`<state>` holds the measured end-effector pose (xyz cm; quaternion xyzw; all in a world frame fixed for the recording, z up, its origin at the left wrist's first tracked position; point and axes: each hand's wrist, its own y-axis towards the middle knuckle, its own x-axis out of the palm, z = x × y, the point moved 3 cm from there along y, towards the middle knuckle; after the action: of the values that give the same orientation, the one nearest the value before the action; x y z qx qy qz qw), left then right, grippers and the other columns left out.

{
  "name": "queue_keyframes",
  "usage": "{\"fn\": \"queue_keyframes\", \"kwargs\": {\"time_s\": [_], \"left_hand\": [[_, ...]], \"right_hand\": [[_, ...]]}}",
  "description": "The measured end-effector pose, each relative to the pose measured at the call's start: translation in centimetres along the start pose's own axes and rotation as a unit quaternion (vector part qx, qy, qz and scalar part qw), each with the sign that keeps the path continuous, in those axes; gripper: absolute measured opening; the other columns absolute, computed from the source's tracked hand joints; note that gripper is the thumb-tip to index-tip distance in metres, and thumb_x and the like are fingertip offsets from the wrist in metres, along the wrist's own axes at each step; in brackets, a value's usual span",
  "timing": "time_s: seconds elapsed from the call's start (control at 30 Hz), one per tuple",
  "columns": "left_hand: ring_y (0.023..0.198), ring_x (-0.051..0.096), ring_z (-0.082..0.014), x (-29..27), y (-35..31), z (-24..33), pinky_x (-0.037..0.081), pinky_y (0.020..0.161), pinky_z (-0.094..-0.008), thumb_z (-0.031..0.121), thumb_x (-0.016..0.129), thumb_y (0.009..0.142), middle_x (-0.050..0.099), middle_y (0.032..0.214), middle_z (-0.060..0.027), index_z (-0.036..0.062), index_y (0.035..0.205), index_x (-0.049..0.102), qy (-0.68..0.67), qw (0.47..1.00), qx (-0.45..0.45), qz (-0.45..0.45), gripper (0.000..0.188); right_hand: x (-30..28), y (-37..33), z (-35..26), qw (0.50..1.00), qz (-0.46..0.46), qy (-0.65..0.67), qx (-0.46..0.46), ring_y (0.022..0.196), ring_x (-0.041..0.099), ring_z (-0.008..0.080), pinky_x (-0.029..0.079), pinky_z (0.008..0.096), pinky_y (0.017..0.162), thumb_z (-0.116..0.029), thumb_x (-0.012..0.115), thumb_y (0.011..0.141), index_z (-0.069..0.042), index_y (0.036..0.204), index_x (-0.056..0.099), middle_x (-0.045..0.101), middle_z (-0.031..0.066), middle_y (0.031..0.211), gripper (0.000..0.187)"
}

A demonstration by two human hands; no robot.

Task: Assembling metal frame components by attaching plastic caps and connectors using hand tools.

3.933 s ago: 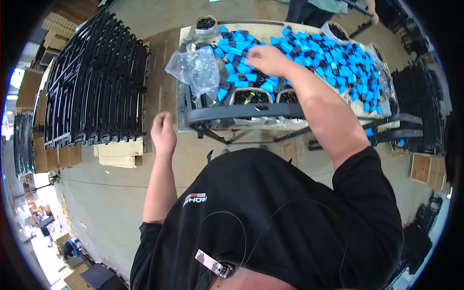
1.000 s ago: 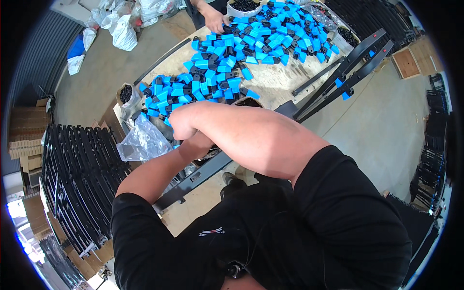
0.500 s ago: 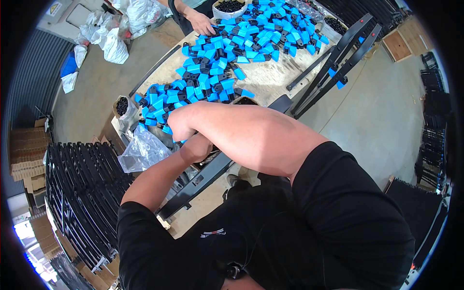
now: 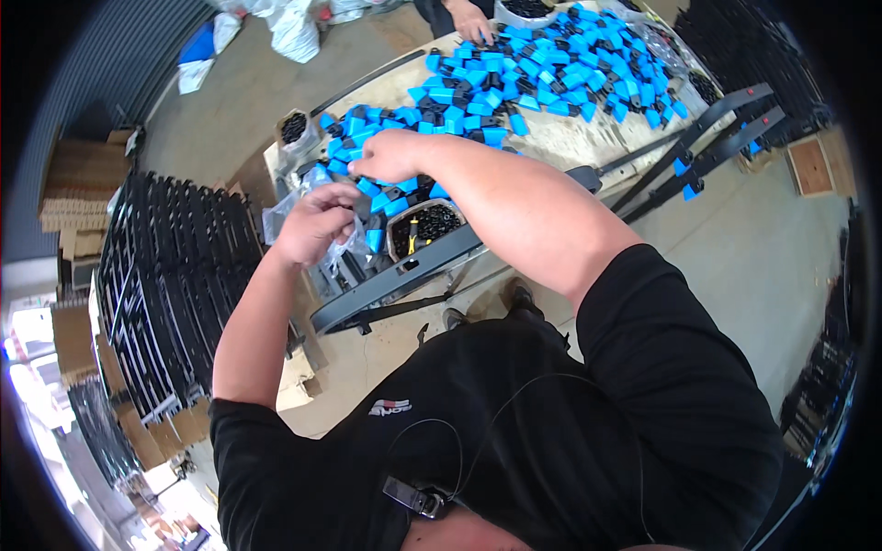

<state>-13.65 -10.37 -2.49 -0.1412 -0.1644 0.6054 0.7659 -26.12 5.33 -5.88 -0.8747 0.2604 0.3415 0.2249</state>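
Observation:
My left hand (image 4: 317,225) hovers over a crumpled clear plastic bag (image 4: 354,246) at the table's near left corner. Its fingers are bent but apart, and I see nothing between them. My right hand (image 4: 390,156) reaches across to the near left end of a heap of blue and black plastic caps (image 4: 478,87). Its fingers are closed together at the caps; what they hold, if anything, is hidden. Below my right forearm sits an open container of small black parts (image 4: 436,220), with a yellow and black hand tool (image 4: 412,237) standing in it.
A long black metal frame (image 4: 395,289) spans the table's near edge and rises at the right, with blue caps on it. A bag of black parts (image 4: 296,130) stands at the left corner. Across the table is another person's hand (image 4: 470,20). Stacked black frames (image 4: 175,275) stand left.
My hands, earlier close together over the container, have moved apart: the left up beside the plastic bag, the right onto the caps. The container and tool now show. My view has shifted.

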Motion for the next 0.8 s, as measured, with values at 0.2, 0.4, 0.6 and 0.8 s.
{"fn": "queue_keyframes", "kwargs": {"time_s": [0.2,0.4,0.6,0.8], "left_hand": [[0.077,0.066,-0.0176,4.0,-8.9,1.0,0.053,0.065,-0.0287,0.001,0.066,0.094,0.070,0.094,-0.0116,-0.0071,0.110,0.067,-0.146,0.945,0.142,0.256,0.018],[0.077,0.067,-0.0117,9.5,-9.7,-1.0,0.054,0.069,-0.0249,-0.001,0.069,0.093,0.071,0.099,-0.0086,-0.0011,0.104,0.072,0.208,0.833,0.303,0.413,0.012],[0.081,0.070,-0.0162,10.5,-9.8,-0.7,0.057,0.073,-0.0277,0.005,0.074,0.089,0.073,0.102,-0.0109,0.0028,0.100,0.075,0.305,0.783,0.308,0.447,0.011],[0.081,0.071,-0.0176,11.1,-9.4,-0.3,0.057,0.075,-0.0292,0.006,0.074,0.089,0.073,0.102,-0.0109,0.0024,0.100,0.075,0.321,0.784,0.291,0.444,0.012]], "right_hand": [[-2.2,-0.8,-1.7,0.970,0.173,0.134,-0.108,0.087,0.066,0.0223,0.052,0.0376,0.079,-0.044,0.061,0.099,-0.003,0.100,0.070,0.071,0.0128,0.090,0.042],[-7.3,-13.9,-12.1,0.811,0.158,0.451,-0.338,0.077,0.057,0.0079,0.048,0.0259,0.067,-0.021,0.066,0.097,-0.003,0.100,0.065,0.063,-0.0008,0.087,0.018],[5.1,-24.8,-6.7,0.908,0.014,0.219,-0.358,0.077,0.065,0.0224,0.052,0.0343,0.072,-0.015,0.073,0.088,-0.005,0.094,0.067,0.065,0.0089,0.087,0.013],[9.4,-18.9,13.4,0.962,0.269,-0.016,0.039,0.101,0.068,0.0363,0.055,0.0447,0.086,-0.023,0.067,0.089,-0.004,0.108,0.070,0.071,0.0166,0.111,0.028]]}}
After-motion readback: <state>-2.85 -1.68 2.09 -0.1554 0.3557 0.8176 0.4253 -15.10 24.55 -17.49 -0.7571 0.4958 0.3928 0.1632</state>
